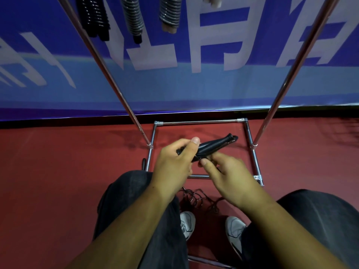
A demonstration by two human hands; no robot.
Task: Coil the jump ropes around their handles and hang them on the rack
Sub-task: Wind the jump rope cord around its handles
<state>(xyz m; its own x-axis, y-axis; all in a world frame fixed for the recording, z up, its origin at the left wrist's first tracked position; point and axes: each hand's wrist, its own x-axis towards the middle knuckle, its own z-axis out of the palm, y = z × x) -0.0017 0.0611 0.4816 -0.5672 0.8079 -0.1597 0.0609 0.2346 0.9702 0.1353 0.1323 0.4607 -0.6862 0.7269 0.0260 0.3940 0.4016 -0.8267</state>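
Cord (196, 199) like this is light and limp, we judge, and will spring loose unless kept taut; the black handles (215, 144) are stiff, the sound place to take hold. Our left hand (174, 160) clasps them together, thumb on top, tips pointing to two o'clock. Our right hand (231, 175) pinches the cord just at five o'clock of that grip. Slack lies at six o'clock between our shoes (187, 222). Coiled ropes (134, 18) hang on the rack (108, 70) at twelve.

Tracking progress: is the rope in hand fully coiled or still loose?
Still loose: the handles show few wraps, and rope lies tangled on the floor.
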